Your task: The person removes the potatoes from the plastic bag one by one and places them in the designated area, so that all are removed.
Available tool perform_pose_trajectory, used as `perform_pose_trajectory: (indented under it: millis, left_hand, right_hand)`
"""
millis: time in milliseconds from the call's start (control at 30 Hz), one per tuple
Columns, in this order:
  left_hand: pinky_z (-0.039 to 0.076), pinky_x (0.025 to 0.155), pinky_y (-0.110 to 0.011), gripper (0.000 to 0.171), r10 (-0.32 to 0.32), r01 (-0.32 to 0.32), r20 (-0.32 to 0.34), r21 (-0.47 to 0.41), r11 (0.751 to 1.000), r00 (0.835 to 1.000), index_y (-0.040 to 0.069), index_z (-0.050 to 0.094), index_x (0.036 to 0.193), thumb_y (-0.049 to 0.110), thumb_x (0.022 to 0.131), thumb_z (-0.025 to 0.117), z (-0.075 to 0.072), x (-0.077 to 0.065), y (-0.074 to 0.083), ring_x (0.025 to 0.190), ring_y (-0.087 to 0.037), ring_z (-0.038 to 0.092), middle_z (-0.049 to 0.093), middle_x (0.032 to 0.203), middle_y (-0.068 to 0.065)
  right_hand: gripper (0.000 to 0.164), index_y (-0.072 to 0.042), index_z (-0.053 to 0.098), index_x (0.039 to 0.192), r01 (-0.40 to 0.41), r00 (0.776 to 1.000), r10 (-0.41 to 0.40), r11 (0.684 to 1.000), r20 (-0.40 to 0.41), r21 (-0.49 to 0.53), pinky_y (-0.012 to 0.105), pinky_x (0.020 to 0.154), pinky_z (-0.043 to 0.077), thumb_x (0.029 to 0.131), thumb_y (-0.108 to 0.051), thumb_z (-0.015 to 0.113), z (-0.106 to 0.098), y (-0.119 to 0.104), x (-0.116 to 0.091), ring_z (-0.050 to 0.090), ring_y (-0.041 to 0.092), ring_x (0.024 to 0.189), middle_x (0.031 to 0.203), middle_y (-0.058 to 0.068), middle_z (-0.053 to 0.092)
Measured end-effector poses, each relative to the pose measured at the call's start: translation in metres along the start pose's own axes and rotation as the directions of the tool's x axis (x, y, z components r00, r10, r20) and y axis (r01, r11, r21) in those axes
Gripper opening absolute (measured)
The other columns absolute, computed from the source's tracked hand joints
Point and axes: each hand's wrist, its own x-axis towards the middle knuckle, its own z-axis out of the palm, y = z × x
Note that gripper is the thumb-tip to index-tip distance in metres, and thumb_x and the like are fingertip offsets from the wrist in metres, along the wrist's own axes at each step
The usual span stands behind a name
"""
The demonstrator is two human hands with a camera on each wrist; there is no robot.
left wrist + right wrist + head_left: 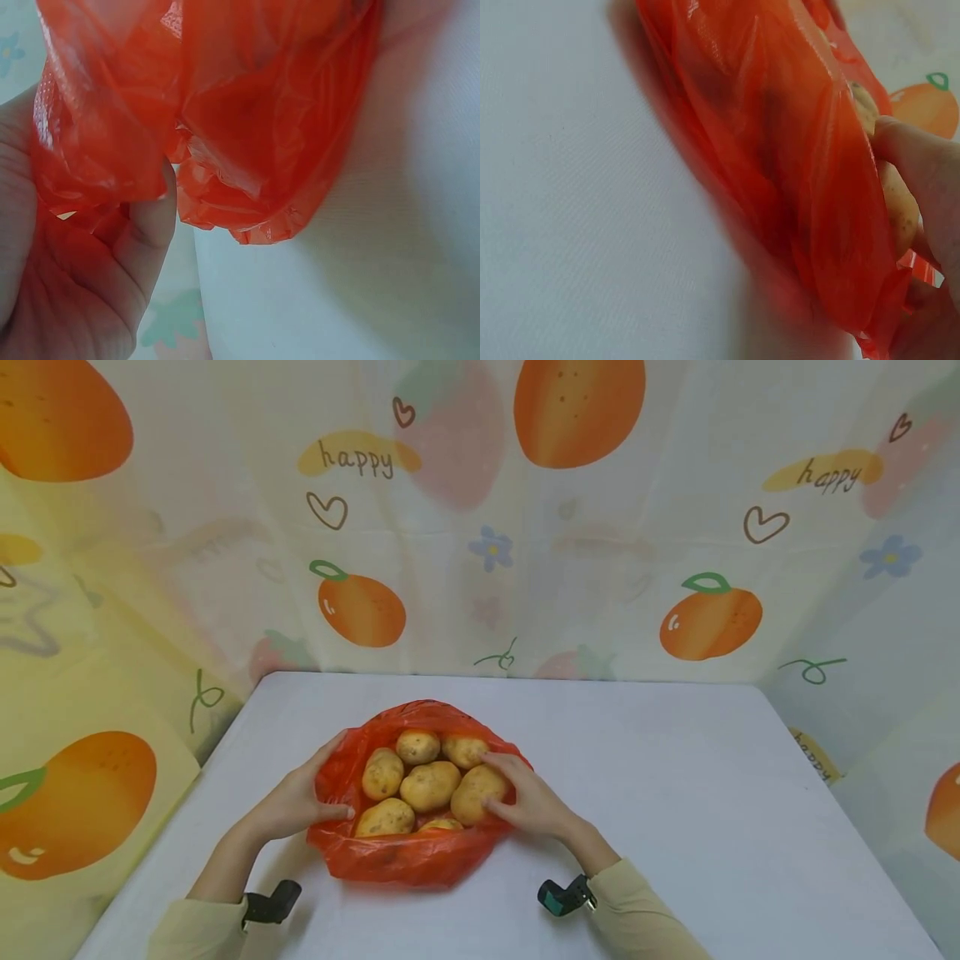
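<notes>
A red plastic bag [397, 864] lies with its mouth spread wide, showing several yellow potatoes [430, 787] inside. My left hand [296, 802] grips the bag's left rim, its thumb over the edge. In the left wrist view, thin red film [97, 142] passes between that hand's thumb and fingers. At the opposite side, my right hand [536, 802] reaches over the rim and holds the large right-hand potato [476, 795] between thumb and fingers. The right wrist view shows the thumb on a potato [897, 206] behind the bag wall.
The bag sits left of centre on a white table [675, 793]. A printed cloth [525, 593] with oranges and hearts hangs behind the table and along its sides. Each wrist wears a small black camera, like the right one [564, 896].
</notes>
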Motion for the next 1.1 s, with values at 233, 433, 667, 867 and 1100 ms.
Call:
perform_pose_trajectory:
  millis: [233,433,667,867,1100]
  left_hand:
    - [0.045,0.09,-0.054,0.107,-0.009,0.009,0.013,-0.021,1.0,1.0,0.026,0.011,0.149,0.024,0.068,0.081,0.002,0.001,-0.002,0.123,-0.041,0.041,0.031,0.145,-0.017]
    - [0.045,0.09,-0.055,0.107,-0.006,0.006,0.01,-0.01,1.0,1.0,0.024,0.01,0.149,0.023,0.069,0.081,0.002,0.0,-0.001,0.123,-0.042,0.04,0.031,0.145,-0.019]
    - [0.044,0.091,-0.056,0.107,0.009,-0.009,0.008,-0.007,1.0,1.0,0.023,0.011,0.149,0.024,0.069,0.081,0.003,-0.001,-0.001,0.124,-0.043,0.038,0.03,0.146,-0.02]
    - [0.043,0.091,-0.057,0.107,0.009,-0.009,0.005,0.003,1.0,1.0,0.025,0.011,0.149,0.024,0.068,0.081,0.002,0.001,-0.002,0.125,-0.043,0.038,0.03,0.146,-0.019]
    - [0.044,0.09,-0.056,0.106,0.004,-0.004,0.004,-0.002,1.0,1.0,0.027,0.011,0.149,0.024,0.069,0.081,0.003,0.002,-0.004,0.125,-0.042,0.039,0.03,0.146,-0.017]
  right_hand:
    - [0.064,-0.009,0.04,0.138,0.042,0.999,-0.042,0.999,-0.011,-0.001,0.046,0.101,0.039,0.083,-0.027,0.067,0.004,0.006,-0.003,0.042,0.024,0.124,0.135,0.009,0.043]
    - [0.072,-0.012,0.033,0.142,-0.003,0.997,0.0,0.999,0.073,0.04,0.047,0.104,0.034,0.082,-0.028,0.068,0.005,0.009,-0.006,0.036,0.022,0.129,0.14,0.007,0.038]
    - [0.073,-0.011,0.033,0.141,-0.038,0.993,0.031,0.998,0.114,0.055,0.047,0.106,0.033,0.08,-0.024,0.07,0.003,0.01,-0.006,0.037,0.023,0.129,0.14,0.007,0.038]
    - [0.07,-0.016,0.036,0.136,-0.141,0.986,0.129,0.984,0.107,0.108,0.042,0.104,0.036,0.077,-0.025,0.073,0.004,0.013,-0.006,0.045,0.017,0.121,0.135,0.002,0.043]
    - [0.069,-0.015,0.036,0.131,-0.167,0.984,0.157,0.976,0.081,0.141,0.043,0.102,0.038,0.076,-0.028,0.075,0.006,0.013,-0.006,0.049,0.02,0.118,0.134,0.003,0.047]
